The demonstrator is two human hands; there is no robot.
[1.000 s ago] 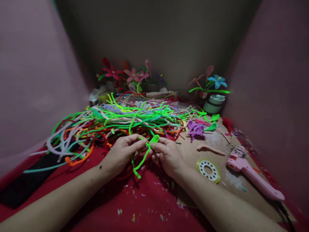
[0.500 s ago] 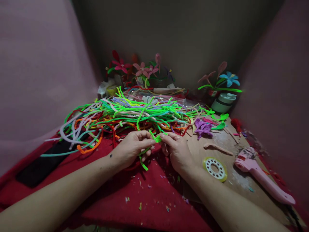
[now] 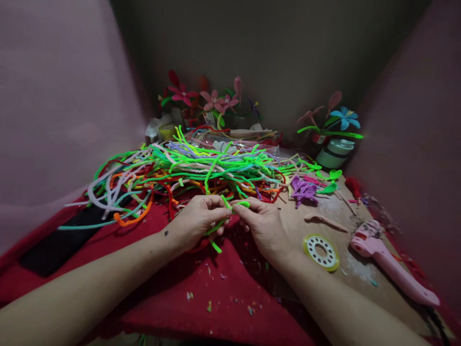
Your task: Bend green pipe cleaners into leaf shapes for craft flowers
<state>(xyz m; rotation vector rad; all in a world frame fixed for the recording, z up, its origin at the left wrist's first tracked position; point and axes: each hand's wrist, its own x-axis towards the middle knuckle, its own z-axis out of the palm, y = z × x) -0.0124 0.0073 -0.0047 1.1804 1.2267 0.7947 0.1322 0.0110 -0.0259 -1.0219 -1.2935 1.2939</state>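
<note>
Between my two hands is a bright green pipe cleaner (image 3: 243,204), bent, with one end hanging below my left hand. My left hand (image 3: 203,216) pinches it between thumb and forefinger. Close beside it, my right hand (image 3: 261,223) has thumb and forefinger closed on the short end that sticks out over the fingers. Parts of the pipe cleaner are hidden by the fingertips. Just beyond both hands lies a big heap of coloured pipe cleaners (image 3: 216,166), mostly green, with white, orange and red ones.
On a brown board (image 3: 298,235) at right lie a tape roll (image 3: 321,252), a pink hot glue gun (image 3: 392,264) and a crumpled purple piece (image 3: 304,191). A black phone-like slab (image 3: 54,250) is at left. Fuzzy flowers (image 3: 216,101) and a pale green jar (image 3: 334,153) stand behind.
The green piece at my fingertips looked bunched or looped before; now a short end points right over my right fingers. Both hands stay in nearly the same place.
</note>
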